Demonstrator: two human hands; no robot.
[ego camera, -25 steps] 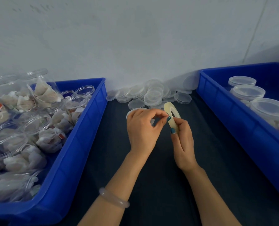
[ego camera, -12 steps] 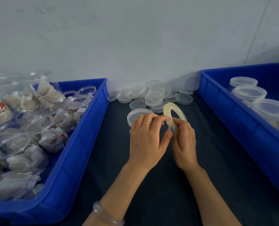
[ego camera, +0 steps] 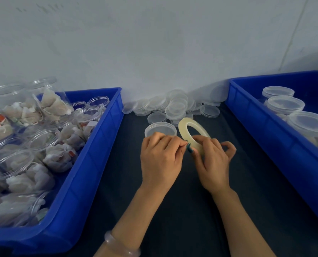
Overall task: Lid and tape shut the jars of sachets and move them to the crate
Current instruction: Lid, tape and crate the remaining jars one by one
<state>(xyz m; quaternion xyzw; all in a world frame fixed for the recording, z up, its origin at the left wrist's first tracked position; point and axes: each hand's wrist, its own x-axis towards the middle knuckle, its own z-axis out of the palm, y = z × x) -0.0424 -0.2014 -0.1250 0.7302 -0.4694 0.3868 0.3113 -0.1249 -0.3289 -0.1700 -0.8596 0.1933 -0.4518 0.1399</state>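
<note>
**Pale-yellow tape roll in both grips; lidded jar not yet sealed**

The tape roll [ego camera: 184, 129] is held on edge, tilted, above the dark desk [ego camera: 173, 210]. The right grip [ego camera: 213, 160] is clamped on its lower arc, with the fingers curled round it. The left grip [ego camera: 162, 154] is pinched together at the roll's 7 o'clock rim, apparently on the free end. Whether that end has lifted is too small to tell.

The step in hand appears to be freeing the tape end. It would go best with the right grip holding the roll steady while the left peels at a shallow angle. The strip should come off flat and untwisted, long enough to span the lid seam.

The lidded jar [ego camera: 160, 127] stands at 12 o'clock of the left grip, just behind the knuckles and partly hidden. Contact cannot be confirmed.

Spare lids [ego camera: 175, 108] lie at 12 o'clock by the wall. The crate of open jars [ego camera: 98, 145] sits at 9 o'clock. The receiving crate [ego camera: 266, 130] sits at 3 o'clock.
</note>
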